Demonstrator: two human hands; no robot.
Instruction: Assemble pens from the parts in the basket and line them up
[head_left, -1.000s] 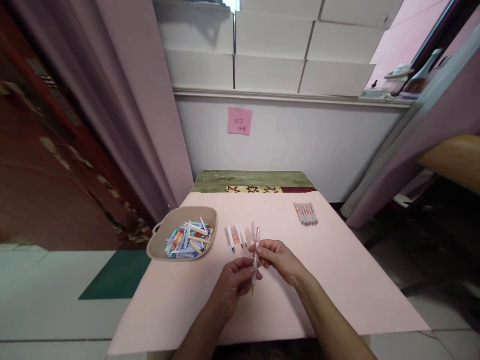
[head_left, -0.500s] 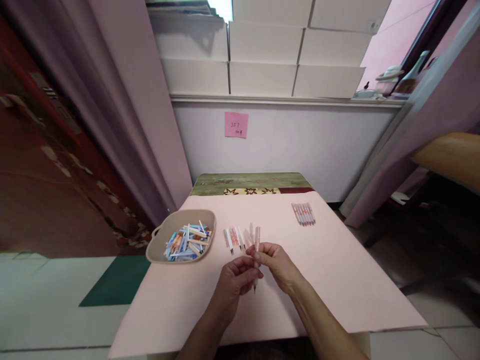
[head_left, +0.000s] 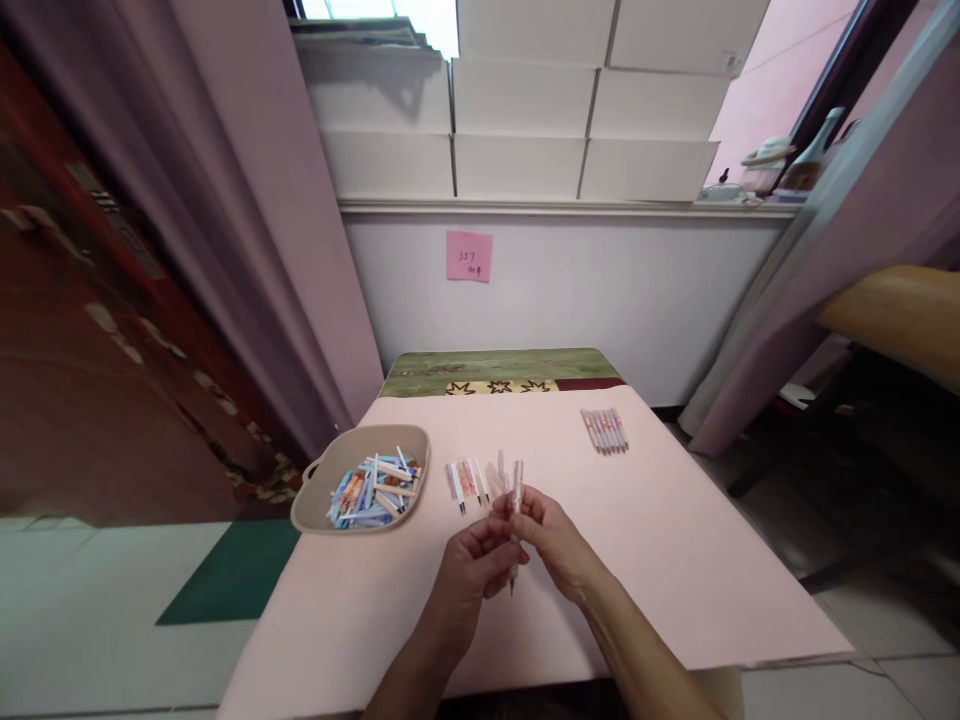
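Both hands meet over the near middle of the table, around one pale pen [head_left: 517, 474] held nearly upright, tip down. My left hand [head_left: 466, 572] is closed on its lower part, just above the tip. My right hand [head_left: 556, 540] pinches it higher up, with the top end sticking out above the fingers. The middle of the pen is hidden by the fingers. Just beyond the hands lie white refills [head_left: 457, 488] with dark tips, patterned pen barrels [head_left: 469, 478] and clear pinkish pieces [head_left: 500, 470], partly covered by my right hand.
A beige basket [head_left: 307, 508] full of pen parts stands at the table's left side. Several pens [head_left: 605, 432] lie side by side at the far right. Pink paper [head_left: 660, 590] covers most of the table. A pink note [head_left: 469, 257] is stuck to the wall behind.
The camera view has shifted slightly, so the scene sits a little lower. Both hands keep their hold on the pen, with only a slight change in finger position.
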